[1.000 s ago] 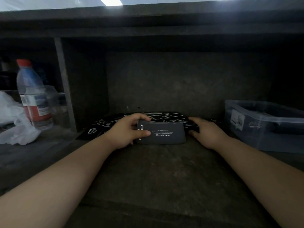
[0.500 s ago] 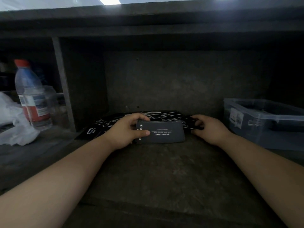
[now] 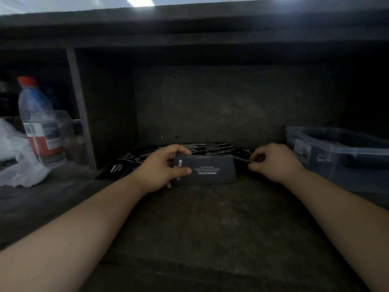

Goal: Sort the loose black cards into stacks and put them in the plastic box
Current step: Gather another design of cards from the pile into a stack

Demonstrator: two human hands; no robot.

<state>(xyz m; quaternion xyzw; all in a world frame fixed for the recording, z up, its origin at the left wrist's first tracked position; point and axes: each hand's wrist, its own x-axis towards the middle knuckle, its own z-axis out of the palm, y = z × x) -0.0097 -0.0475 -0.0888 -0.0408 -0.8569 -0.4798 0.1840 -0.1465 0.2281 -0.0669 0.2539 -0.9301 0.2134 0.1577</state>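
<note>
My left hand (image 3: 163, 168) grips a stack of black cards (image 3: 210, 170) with white print, held just above the dark shelf floor at the centre. Behind it a heap of loose black cards (image 3: 202, 147) lies spread against the back wall. My right hand (image 3: 273, 161) is to the right of the stack and pinches a single black card (image 3: 245, 159) lifted from the heap's right end. The clear plastic box (image 3: 345, 159) stands at the far right, open on top, with dark contents I cannot make out.
A dark shelf compartment with a low ceiling and a back wall encloses the work. A vertical divider (image 3: 81, 110) stands on the left. Beyond it are a water bottle (image 3: 40, 123) with a red cap and a crumpled white plastic bag (image 3: 14, 159).
My right hand went from lying flat on the loose cards to pinching one card and lifting it toward the stack. The left hand kept its grip on the stack.
</note>
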